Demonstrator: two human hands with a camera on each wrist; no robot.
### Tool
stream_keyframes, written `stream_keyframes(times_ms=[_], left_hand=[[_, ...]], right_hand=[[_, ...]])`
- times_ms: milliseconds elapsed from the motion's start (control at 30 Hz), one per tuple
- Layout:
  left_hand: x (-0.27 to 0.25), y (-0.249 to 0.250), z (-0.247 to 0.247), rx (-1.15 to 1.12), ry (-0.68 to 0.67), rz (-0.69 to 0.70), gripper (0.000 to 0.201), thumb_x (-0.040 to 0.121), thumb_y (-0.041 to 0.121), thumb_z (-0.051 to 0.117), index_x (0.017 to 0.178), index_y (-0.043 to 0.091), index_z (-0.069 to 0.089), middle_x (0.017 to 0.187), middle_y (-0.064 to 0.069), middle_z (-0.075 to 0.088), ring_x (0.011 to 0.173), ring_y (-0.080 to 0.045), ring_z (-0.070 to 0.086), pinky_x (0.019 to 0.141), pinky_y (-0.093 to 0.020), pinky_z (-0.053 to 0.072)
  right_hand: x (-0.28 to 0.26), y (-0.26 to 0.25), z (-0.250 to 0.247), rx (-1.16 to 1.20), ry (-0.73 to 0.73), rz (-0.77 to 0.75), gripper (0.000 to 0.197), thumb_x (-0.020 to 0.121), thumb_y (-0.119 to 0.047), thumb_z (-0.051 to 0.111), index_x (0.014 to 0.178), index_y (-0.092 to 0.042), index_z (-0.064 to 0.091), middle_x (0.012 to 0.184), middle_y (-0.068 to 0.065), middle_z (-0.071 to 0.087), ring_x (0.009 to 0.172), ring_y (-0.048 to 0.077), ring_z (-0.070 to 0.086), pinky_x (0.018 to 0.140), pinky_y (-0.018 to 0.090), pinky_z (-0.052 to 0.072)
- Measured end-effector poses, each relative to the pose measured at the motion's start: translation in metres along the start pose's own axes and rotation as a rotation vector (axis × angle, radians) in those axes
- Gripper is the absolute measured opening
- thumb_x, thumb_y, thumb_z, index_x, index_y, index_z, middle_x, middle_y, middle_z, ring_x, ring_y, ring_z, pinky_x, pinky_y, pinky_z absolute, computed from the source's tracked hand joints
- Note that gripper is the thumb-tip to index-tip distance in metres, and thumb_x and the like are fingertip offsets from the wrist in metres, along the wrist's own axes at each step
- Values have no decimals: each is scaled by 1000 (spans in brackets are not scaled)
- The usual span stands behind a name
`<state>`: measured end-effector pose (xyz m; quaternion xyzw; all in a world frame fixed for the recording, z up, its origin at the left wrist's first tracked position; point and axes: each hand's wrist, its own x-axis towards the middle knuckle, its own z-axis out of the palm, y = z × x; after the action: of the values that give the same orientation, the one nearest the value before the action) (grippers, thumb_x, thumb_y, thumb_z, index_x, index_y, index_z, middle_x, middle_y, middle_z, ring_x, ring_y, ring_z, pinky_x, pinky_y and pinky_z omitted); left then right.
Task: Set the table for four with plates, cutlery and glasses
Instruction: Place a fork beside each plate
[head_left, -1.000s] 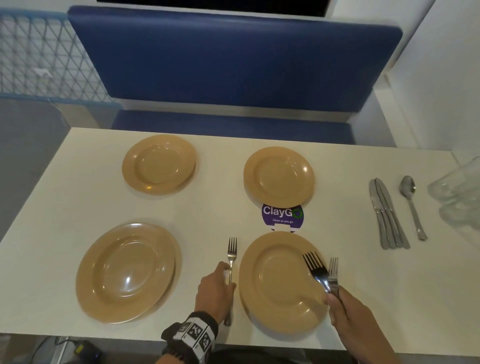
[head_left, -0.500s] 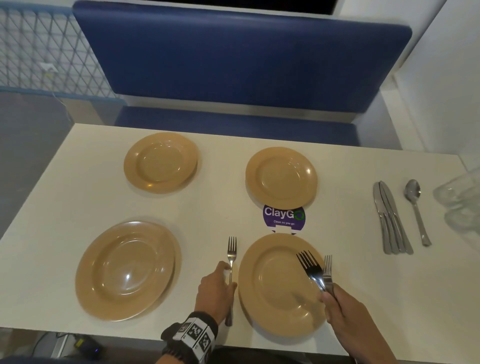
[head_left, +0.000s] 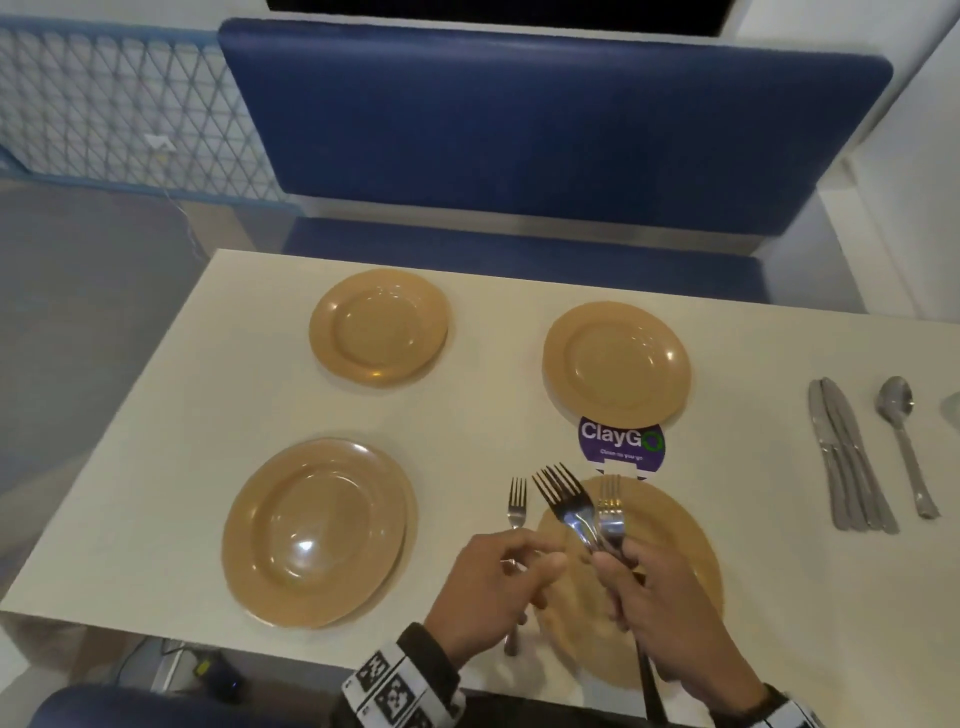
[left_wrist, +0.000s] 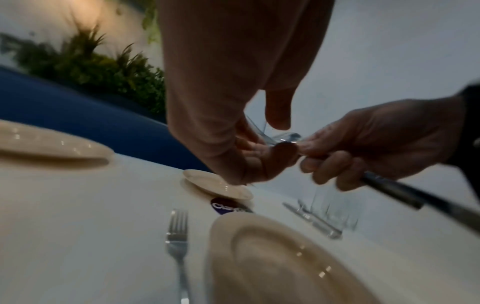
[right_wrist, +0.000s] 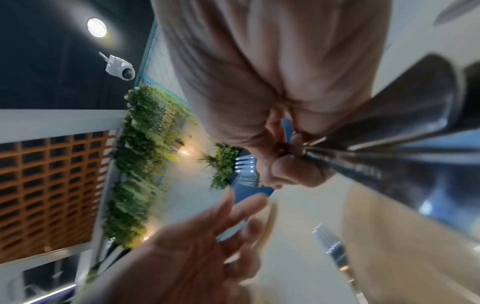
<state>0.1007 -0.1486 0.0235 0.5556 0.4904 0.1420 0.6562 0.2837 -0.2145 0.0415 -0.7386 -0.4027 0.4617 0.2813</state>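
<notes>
Four tan plates lie on the white table (head_left: 156, 467): near left (head_left: 317, 530), near right (head_left: 675, 545), far left (head_left: 379, 327), far right (head_left: 615, 364). One fork (head_left: 517, 506) lies on the table just left of the near right plate. My right hand (head_left: 654, 608) grips the handles of several forks (head_left: 571, 504) above that plate, tines pointing away. My left hand (head_left: 540, 561) is raised beside them with fingers loosely bent. In the left wrist view its fingertips (left_wrist: 285, 148) touch the held forks' necks, with the thumb apart above.
Several knives (head_left: 841, 457) and a spoon (head_left: 901, 436) lie at the table's right side. Clear glasses (left_wrist: 330, 209) stand beyond them. A purple sticker (head_left: 621, 444) sits between the two right plates. A blue bench (head_left: 519, 130) runs along the far edge.
My left hand has let go of the fork lying on the table and risen to the forks in my right hand. My right hand has carried those forks leftward.
</notes>
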Motion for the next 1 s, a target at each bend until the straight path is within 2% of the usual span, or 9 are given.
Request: stream_keyframes(times_ms=[67,167,300,433,500,633,800,867,1000], left_hand=[[-6,8,1,-210,39,-70,12,92,28,72,97,19,78,82,0,71,68,-15,68,57,-26,50],[-15,11,-6,-463,123,-169,13,92,22,71,94,12,78,81,-6,66,70,-17,63,60,-26,48],[-30,12,-20,-616,218,-244,15,95,23,67,90,14,79,77,-5,63,71,-14,61,61,-26,46],[-48,5,-40,-425,360,-186,20,98,26,62,91,13,75,85,-6,71,80,-19,68,65,-26,51],[-55,2,-59,-408,401,-170,21,100,25,58,93,10,71,90,-9,74,82,-22,71,66,-27,53],[-67,-8,-121,-396,480,-143,21,102,21,55,94,6,66,85,-11,73,73,-24,71,63,-29,56],[-73,-40,-226,-245,566,-163,16,94,15,68,94,0,71,82,-13,72,70,-25,69,67,-39,61],[-68,-61,-266,-169,592,-184,12,93,13,70,90,2,73,77,-12,70,68,-24,67,64,-38,61],[-42,-113,-328,-15,579,-275,11,90,15,73,86,5,72,74,-12,71,67,-24,65,59,-31,55]], right_hand=[[2,-26,13,1,-82,-70,21,99,-21,58,81,-16,70,58,6,64,47,5,56,49,18,47],[5,-47,24,45,-186,-98,18,99,-18,58,86,-15,71,66,11,71,52,9,64,54,20,55],[8,-63,36,188,-334,-50,18,98,-9,58,90,3,68,75,20,72,58,17,71,60,29,59],[6,-65,55,131,-400,-96,21,101,-15,54,92,2,63,72,18,65,62,26,71,61,31,58],[7,-65,64,174,-429,-40,22,102,-18,51,94,1,60,69,13,57,59,29,64,61,34,54],[11,-62,76,91,-383,-8,23,103,-29,47,90,-16,61,72,16,62,54,26,66,54,38,52],[20,-57,108,-129,-296,-100,26,103,-29,45,84,-21,61,61,-2,58,52,3,50,54,21,43],[22,-59,127,-161,-250,-101,25,103,-27,47,83,-20,61,60,-2,57,52,2,49,54,14,39],[24,-66,159,-164,-144,-46,25,102,-24,50,82,-16,64,56,-1,55,51,2,51,53,11,40]])
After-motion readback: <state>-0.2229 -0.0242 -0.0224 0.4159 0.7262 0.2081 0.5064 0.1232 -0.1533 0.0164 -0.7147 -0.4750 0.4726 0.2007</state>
